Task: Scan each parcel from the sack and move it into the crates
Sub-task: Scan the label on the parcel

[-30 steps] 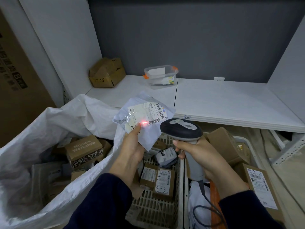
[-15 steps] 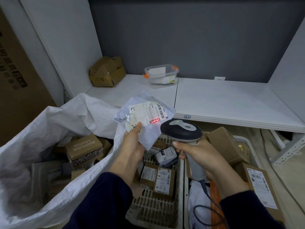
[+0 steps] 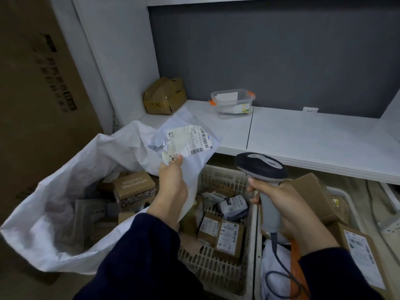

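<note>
Shelving fills the back of the room: a white shelf (image 3: 313, 144) runs wide under a dark grey wall (image 3: 270, 57), with a white upright panel at its left end. Back in the shelf's left corner sits a crumpled cardboard box (image 3: 164, 96), and well to its right is a clear plastic tub (image 3: 232, 101) with orange clips. A small socket (image 3: 310, 110) shows where wall meets shelf. A tall brown carton (image 3: 32, 83) stands at far left.

Below the shelf's edge an open white sack (image 3: 65, 191) holds boxes, beside pale slatted crates (image 3: 216, 173) with labelled boxes inside. The person's left hand (image 3: 173, 182) pinches a white parcel (image 3: 194, 167) near its lower edge, label up, above the sack's rim and the near crate. The right hand (image 3: 281, 204) grips a grey scanner (image 3: 259, 167) over the crates.
</note>
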